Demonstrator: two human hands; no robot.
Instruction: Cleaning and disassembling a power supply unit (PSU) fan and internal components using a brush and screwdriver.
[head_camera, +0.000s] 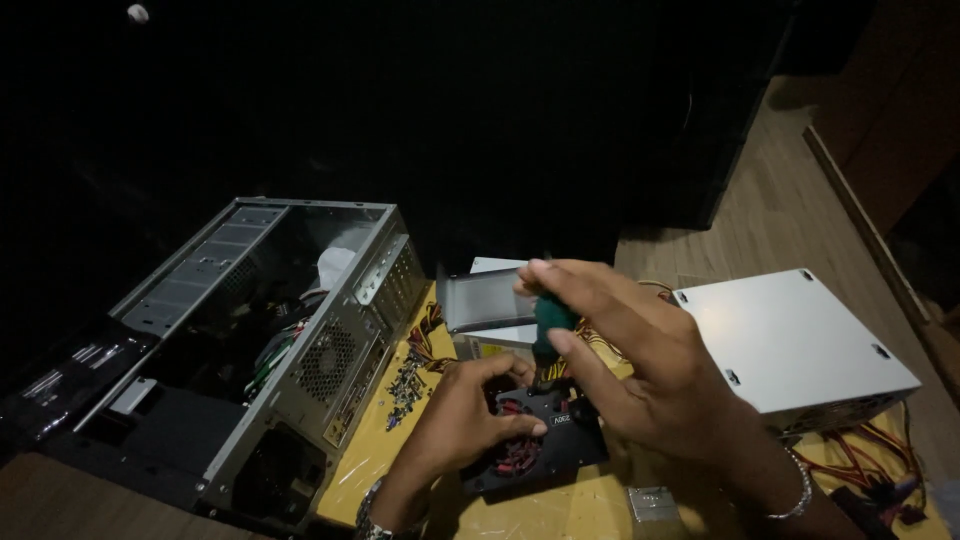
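My right hand (640, 360) grips the green handle of a screwdriver (551, 325), held upright over a black fan unit with a red rotor (530, 440). Lower down, my left hand (465, 415) rests on the fan's left side and steadies it on the yellow plastic sheet (375, 455). The screwdriver's tip is hidden behind my fingers. A bracelet sits on each wrist.
An open grey computer case (290, 330) lies at the left. A white metal power supply box (790, 340) with trailing red and yellow wires (865, 460) sits at the right. A second grey metal box (490, 300) stands behind my hands. Small screws (405, 385) lie scattered on the sheet.
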